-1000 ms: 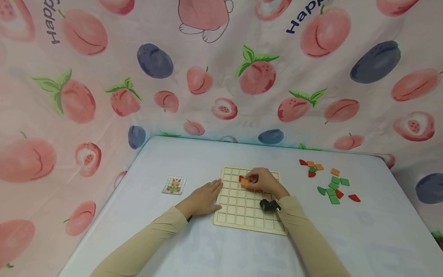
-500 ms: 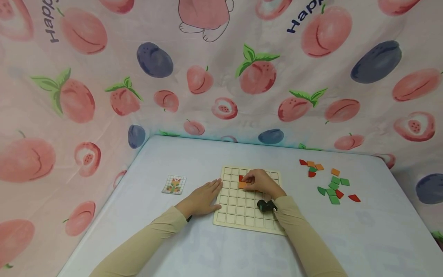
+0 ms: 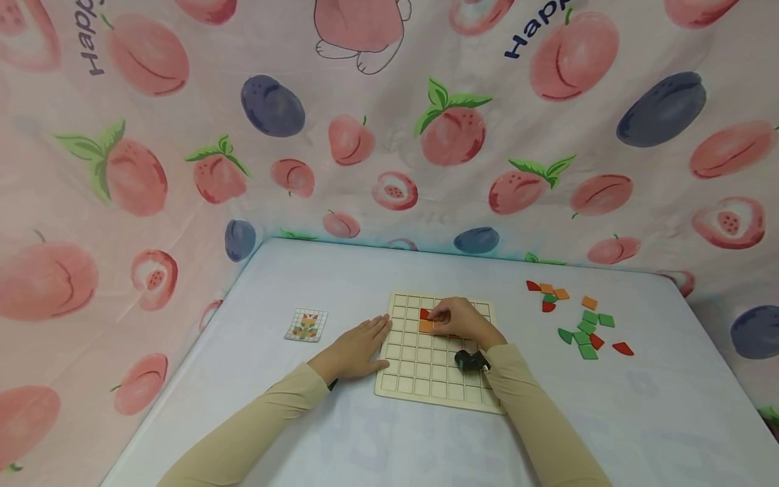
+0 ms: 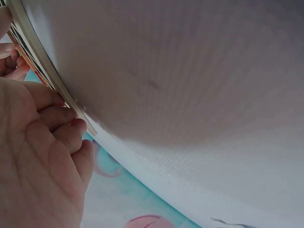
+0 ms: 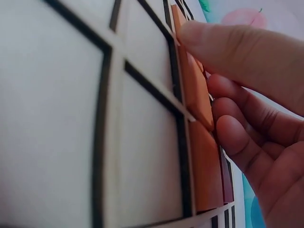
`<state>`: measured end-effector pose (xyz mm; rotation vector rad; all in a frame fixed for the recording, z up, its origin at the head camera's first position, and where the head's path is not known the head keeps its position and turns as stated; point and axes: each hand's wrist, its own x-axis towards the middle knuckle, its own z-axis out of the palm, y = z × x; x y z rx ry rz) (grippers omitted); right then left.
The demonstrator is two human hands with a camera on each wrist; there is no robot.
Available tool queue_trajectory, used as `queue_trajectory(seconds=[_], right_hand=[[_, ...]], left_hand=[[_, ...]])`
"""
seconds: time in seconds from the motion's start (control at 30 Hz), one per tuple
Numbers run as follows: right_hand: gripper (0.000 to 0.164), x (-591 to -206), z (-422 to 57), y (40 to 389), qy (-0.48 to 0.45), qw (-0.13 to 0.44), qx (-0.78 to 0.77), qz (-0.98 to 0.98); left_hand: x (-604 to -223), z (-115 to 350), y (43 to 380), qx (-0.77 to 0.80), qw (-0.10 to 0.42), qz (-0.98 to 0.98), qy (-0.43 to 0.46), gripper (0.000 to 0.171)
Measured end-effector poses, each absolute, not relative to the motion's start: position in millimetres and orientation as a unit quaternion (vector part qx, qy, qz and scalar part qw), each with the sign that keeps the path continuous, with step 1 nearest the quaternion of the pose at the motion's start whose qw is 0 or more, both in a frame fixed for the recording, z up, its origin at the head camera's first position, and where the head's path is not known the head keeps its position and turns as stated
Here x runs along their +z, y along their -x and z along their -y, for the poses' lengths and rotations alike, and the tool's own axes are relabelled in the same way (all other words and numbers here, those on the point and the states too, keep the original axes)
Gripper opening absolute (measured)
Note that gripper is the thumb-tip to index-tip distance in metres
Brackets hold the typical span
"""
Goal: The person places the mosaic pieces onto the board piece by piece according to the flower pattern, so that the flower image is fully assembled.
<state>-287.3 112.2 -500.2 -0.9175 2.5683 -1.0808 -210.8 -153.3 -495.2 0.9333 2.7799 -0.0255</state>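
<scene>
A pale wooden grid board (image 3: pixel 414 379) lies on the white table. My left hand (image 3: pixel 356 346) rests flat at its left side, fingers stretched and fingertips at the edge. In the left wrist view, the fingers of my left hand (image 4: pixel 47 142) line up along the board's side. Over the board's upper middle, my right hand (image 3: pixel 459 318) has thumb and curled fingertips around a slightly raised orange square tile (image 5: pixel 194 85). Beside it another orange tile (image 5: pixel 206 161) sits in its cell, with a red tile (image 3: pixel 424 314) behind it. The right hand covers the neighbouring cells.
A small pattern card (image 3: pixel 306 325) with a coloured figure on a grid lies left of the board. Loose green tiles (image 3: pixel 587 325), orange tiles (image 3: pixel 561 293) and red tiles (image 3: pixel 623 348) are scattered to the right. A fruit-print cloth (image 3: pixel 389 196) hangs behind the table.
The orange tile that my right hand pinched above the board is down among the cells, and the hand has moved slightly on the spot. My left hand has stayed in place.
</scene>
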Motion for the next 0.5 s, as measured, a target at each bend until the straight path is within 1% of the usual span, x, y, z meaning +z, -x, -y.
queue_trajectory(seconds=[0.23,0.5], right_hand=[[0.017,-503.7,-110.8,287.9,0.315,0.103,-0.365,-0.87],[0.02,-503.3,-112.4,289.0,0.311,0.108,-0.369,-0.869]], left_hand=[[-494.4,153.1,210.4,-0.011,0.104,-0.943,-0.317,0.079],[-494.2,152.2,210.4,-0.008,0.103,-0.943,-0.315,0.079]])
